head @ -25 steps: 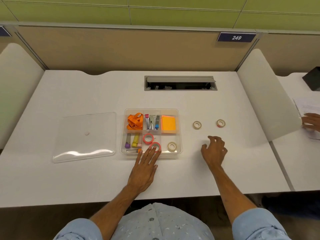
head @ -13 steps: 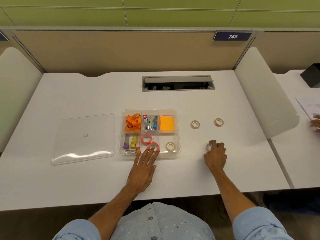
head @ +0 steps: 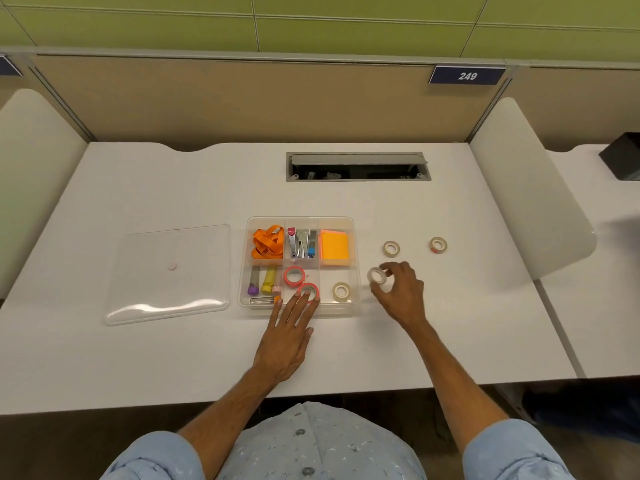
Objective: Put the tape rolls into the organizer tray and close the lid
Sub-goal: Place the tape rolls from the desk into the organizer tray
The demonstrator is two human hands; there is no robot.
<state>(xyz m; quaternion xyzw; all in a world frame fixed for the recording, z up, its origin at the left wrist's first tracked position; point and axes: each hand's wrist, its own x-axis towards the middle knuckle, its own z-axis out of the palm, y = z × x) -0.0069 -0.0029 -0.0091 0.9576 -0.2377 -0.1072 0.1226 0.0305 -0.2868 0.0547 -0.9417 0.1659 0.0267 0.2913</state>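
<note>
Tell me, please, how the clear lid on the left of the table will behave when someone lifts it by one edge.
The clear lid looks thin and wide, so it will probably feel light and may bend a little. Its glossy surface might be slippery. It lies flat on the table, so fingers likely must hook under an edge.

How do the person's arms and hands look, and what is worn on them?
Both forearms are bare. The left hand and the right hand wear no gloves, and no rings or watch can be seen. Light blue sleeves are rolled up near the elbows. They belong to a buttoned shirt with a small pale pattern and grey buttons.
</note>
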